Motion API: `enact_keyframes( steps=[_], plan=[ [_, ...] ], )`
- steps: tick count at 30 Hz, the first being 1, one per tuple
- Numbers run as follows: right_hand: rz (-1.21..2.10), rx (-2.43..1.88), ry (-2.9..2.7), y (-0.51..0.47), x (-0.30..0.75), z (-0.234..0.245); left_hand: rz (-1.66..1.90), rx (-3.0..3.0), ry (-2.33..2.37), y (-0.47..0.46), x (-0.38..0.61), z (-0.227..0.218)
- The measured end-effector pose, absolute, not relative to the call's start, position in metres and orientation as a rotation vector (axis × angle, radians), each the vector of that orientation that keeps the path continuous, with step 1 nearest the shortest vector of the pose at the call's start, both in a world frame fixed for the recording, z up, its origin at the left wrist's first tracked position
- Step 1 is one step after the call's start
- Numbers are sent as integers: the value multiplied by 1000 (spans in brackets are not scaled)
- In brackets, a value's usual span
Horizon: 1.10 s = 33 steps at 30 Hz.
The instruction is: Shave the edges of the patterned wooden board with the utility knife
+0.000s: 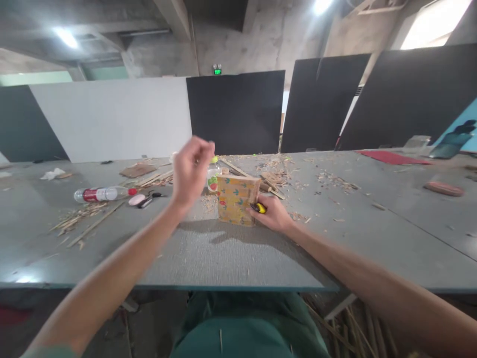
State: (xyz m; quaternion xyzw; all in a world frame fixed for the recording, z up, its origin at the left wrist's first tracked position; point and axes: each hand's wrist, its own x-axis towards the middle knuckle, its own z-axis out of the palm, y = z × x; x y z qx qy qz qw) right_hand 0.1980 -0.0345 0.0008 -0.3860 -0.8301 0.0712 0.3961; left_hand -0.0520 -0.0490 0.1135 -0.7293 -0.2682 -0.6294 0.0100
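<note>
Left hand (192,171) curled, contents unclear, right hand (275,213) holding yellow-black tool (261,208), patterned squarish panel (235,201) alongside

1. Against the right hand (274,213): a patterned piece (237,203), yellow, scattered with blue-green and red motifs, its top edge pale tan.
2. In the right hand: a tool (260,208), bright yellow and black.
3. Just right of the left hand (192,171), beyond it: a jar (212,177), yellow-green cap, green and red print.
4. Left of the left hand: a clear bottle (112,193), red cap, red-and-white label.
5. Well right of the right hand: a sheet (395,158), plain red.
6. Beneath both hands: the table (238,263), grey.
</note>
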Motion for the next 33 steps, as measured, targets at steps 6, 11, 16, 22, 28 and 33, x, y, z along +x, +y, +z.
enact_keyframes(
  steps=[6, 11, 16, 22, 28, 33],
  plan=[
    [178, -949, -2147, -41, 193, 4, -1619, -2496, -858, -25, -49, 65],
    [171, -857, -2261, -48, 188, 5, -1721, -2541, -1032, -18, -43, 39],
    [29, -733, -2380, -49, 187, 5, -1887, -2517, -1149, -24, -33, 31],
    [-253, -750, -2302, -43, 203, 12, -2001, -2392, -1205, -32, -30, 30],
    [-424, -777, -2310, -39, 212, 15, -1991, -2317, -1321, -32, -32, 32],
    [-540, -796, -2318, -33, 212, 16, -1971, -2293, -1320, -29, -33, 32]
  ],
)
